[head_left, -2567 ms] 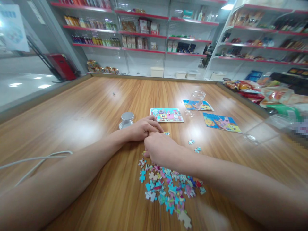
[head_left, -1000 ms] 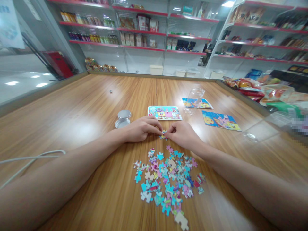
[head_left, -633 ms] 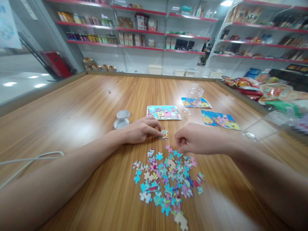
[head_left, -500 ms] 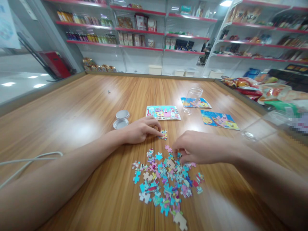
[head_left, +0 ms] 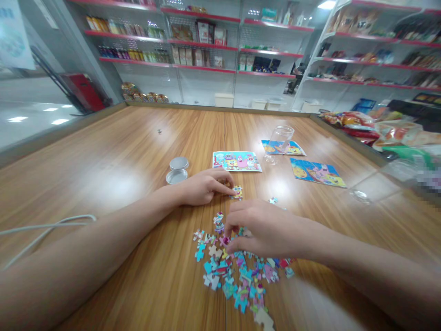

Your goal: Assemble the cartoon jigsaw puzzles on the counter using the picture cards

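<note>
My left hand (head_left: 203, 186) rests on the wooden table (head_left: 113, 156), its fingertips pinched on a small cluster of joined puzzle pieces (head_left: 237, 192). My right hand (head_left: 263, 230) lies over the top of a pile of loose colourful puzzle pieces (head_left: 237, 271), fingers curled down into the pieces; whether it holds one is hidden. A single loose piece (head_left: 273, 200) lies just beyond the right hand.
Three cartoon picture cards lie further out: one in the middle (head_left: 236, 161), one under a clear plastic jar (head_left: 279, 139), one at the right (head_left: 317, 172). Two round metal lids (head_left: 177, 170) sit left of my hand. A white cable (head_left: 44, 227) runs at the left. Snack bags (head_left: 372, 126) line the right edge.
My right hand left the joined cluster and moved back toward me onto the loose pile. The left hand stayed on the cluster.
</note>
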`<state>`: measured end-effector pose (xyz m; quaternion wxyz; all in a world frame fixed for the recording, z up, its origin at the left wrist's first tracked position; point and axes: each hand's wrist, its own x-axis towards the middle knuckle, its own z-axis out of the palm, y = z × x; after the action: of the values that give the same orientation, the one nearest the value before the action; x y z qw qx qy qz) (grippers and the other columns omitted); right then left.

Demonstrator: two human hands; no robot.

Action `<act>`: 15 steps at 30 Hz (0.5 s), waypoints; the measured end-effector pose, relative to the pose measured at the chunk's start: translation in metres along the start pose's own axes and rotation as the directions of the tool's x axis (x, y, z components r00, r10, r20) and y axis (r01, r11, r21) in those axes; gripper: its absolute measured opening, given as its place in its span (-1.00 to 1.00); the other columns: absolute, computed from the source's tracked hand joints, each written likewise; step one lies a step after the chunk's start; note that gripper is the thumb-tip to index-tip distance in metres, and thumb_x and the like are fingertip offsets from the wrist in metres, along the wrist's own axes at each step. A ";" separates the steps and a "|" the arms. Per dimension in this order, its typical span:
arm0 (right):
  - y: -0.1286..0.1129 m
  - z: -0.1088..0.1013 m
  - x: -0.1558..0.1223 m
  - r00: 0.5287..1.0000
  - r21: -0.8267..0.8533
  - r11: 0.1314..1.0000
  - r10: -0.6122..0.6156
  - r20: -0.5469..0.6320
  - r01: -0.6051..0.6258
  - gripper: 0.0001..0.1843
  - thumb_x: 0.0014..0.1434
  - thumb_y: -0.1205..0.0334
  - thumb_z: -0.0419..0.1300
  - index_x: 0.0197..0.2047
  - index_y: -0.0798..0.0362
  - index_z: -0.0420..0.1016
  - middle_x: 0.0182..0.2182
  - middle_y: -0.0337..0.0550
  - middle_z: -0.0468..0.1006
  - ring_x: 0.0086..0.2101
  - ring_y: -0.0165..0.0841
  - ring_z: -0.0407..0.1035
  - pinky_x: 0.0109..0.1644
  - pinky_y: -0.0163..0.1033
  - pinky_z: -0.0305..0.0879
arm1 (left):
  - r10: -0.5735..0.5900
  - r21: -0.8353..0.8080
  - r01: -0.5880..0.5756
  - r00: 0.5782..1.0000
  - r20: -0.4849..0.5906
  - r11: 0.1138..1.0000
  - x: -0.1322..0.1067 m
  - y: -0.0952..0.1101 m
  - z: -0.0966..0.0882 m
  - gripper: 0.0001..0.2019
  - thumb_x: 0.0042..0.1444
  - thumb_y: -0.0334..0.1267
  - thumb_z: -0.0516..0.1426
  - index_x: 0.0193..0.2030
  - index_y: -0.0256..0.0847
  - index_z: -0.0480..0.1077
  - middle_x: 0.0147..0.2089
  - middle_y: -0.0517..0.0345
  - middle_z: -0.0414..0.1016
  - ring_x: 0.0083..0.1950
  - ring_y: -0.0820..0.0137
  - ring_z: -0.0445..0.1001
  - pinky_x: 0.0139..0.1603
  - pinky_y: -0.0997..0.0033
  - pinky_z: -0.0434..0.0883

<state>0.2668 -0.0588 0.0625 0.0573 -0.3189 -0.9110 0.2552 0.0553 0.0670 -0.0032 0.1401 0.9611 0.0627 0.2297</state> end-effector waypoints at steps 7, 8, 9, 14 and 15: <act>-0.005 0.006 -0.001 0.994 -0.143 0.990 0.002 0.110 0.014 -0.74 0.24 0.07 0.33 -0.30 0.12 0.58 -0.30 -0.12 0.54 -0.35 -0.37 0.37 -0.29 -0.25 0.16 | -0.011 -0.003 0.011 1.000 0.019 1.000 0.000 0.001 -0.001 -0.45 0.14 -0.66 0.03 0.11 -0.06 0.56 0.03 -0.03 0.52 0.09 0.26 0.47 0.16 0.09 0.44; -0.005 0.005 -0.001 0.994 -0.148 0.989 0.003 0.112 0.014 -0.73 0.25 0.06 0.31 -0.30 0.13 0.58 -0.29 -0.11 0.53 -0.35 -0.36 0.36 -0.29 -0.25 0.16 | -0.013 -0.003 0.013 1.000 0.021 1.000 0.000 0.001 -0.001 -0.46 0.14 -0.66 0.03 0.11 -0.06 0.56 0.04 -0.02 0.52 0.09 0.26 0.47 0.17 0.09 0.44; -0.006 0.004 -0.002 0.994 -0.155 0.988 0.004 0.113 0.014 -0.71 0.26 0.05 0.30 -0.30 0.13 0.57 -0.28 -0.09 0.53 -0.35 -0.35 0.36 -0.29 -0.24 0.17 | -0.014 -0.003 0.015 1.000 0.021 1.000 0.000 0.001 -0.001 -0.46 0.15 -0.65 0.03 0.11 -0.05 0.56 0.04 -0.02 0.52 0.09 0.26 0.47 0.18 0.09 0.43; -0.009 0.002 -0.002 0.992 -0.168 0.985 -0.022 0.125 0.043 -0.71 0.28 0.07 0.27 -0.28 0.16 0.55 -0.25 -0.04 0.53 -0.30 -0.30 0.38 -0.25 -0.21 0.22 | -0.013 -0.001 0.013 1.000 0.008 1.000 0.000 0.001 -0.001 -0.48 0.16 -0.64 0.04 0.08 -0.05 0.57 0.04 -0.03 0.54 0.07 0.26 0.49 0.16 0.09 0.44; -0.008 0.002 -0.002 0.991 -0.158 0.986 -0.027 0.128 0.047 -0.72 0.28 0.08 0.26 -0.27 0.16 0.54 -0.25 -0.04 0.53 -0.29 -0.30 0.38 -0.24 -0.22 0.23 | -0.013 0.001 0.013 1.000 0.005 1.000 0.001 0.001 -0.001 -0.49 0.16 -0.64 0.04 0.08 -0.05 0.57 0.04 -0.03 0.55 0.07 0.26 0.49 0.15 0.09 0.45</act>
<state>0.2632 -0.0666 0.0648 -0.0211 -0.2889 -0.9361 0.1994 0.0554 0.0669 -0.0020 0.1415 0.9613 0.0687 0.2262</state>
